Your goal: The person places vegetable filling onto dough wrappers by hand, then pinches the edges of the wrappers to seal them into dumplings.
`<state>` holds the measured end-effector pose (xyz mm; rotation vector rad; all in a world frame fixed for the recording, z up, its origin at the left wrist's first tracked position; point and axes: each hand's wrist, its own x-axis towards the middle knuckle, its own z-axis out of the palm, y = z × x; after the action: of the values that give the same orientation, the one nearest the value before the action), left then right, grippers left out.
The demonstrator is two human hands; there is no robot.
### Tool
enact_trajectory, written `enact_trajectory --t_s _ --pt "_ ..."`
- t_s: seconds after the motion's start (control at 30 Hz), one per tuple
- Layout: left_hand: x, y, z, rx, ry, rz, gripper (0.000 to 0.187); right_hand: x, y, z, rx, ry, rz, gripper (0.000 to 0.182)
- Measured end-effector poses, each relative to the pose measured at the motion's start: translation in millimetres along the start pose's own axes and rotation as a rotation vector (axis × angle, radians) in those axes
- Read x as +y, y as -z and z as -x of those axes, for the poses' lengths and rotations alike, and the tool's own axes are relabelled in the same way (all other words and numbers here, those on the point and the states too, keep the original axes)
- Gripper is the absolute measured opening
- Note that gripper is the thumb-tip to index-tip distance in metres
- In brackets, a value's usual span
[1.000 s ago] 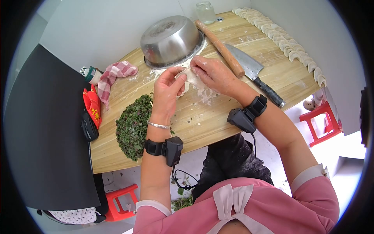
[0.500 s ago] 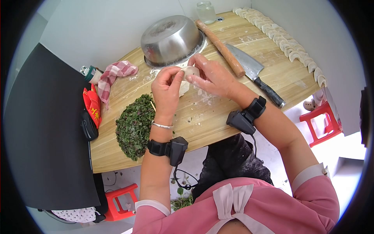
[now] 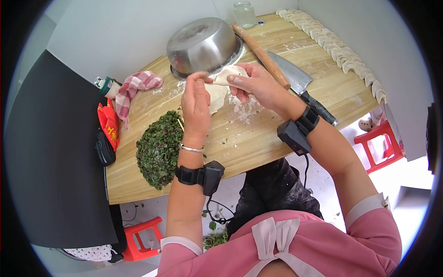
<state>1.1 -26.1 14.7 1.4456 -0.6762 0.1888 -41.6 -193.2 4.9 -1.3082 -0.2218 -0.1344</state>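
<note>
A folded dumpling [image 3: 227, 75] of pale dough is pinched between the thumb and fingers of my right hand [image 3: 256, 84], raised over the table. My left hand [image 3: 197, 99] is beside its left end, thumb up and fingers loosely bent and apart, the fingertips blurred right at the dough's tip. Below and between the hands lie flat dough wrappers [image 3: 216, 98] on the floured wood. A heap of chopped green and purple leaves [image 3: 159, 150] sits left of my left wrist, with a thin light stick [image 3: 180, 124] poking out at its edge.
An upturned steel basin [image 3: 200, 48] stands at the back of the wooden table [image 3: 230, 159]. A rolling pin [image 3: 260, 55] and cleaver [image 3: 295, 76] lie right of my hands. Rows of dumplings [image 3: 337, 48] line the right edge. A checked cloth [image 3: 136, 90] and glass jar [image 3: 243, 15] are also there.
My right hand has turned and now holds the dumpling folded. My left fingers have loosened from their pinch on it and shifted slightly left, uncovering more of the wrappers below.
</note>
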Motion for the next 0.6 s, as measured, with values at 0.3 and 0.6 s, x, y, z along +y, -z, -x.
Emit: enact_trajectory --t_s 0.3,0.6 --pt "2.2 7.5 1.7 -0.325 -0.099 -0.509 0.027 0.5 5.0 0.5 -0.067 -0.035 -0.007 0.019" --pt "-7.6 5.0 2.3 -0.319 -0.227 -0.470 0.024 -2.2 1.4 0.8 -0.012 -0.021 0.001 0.020"
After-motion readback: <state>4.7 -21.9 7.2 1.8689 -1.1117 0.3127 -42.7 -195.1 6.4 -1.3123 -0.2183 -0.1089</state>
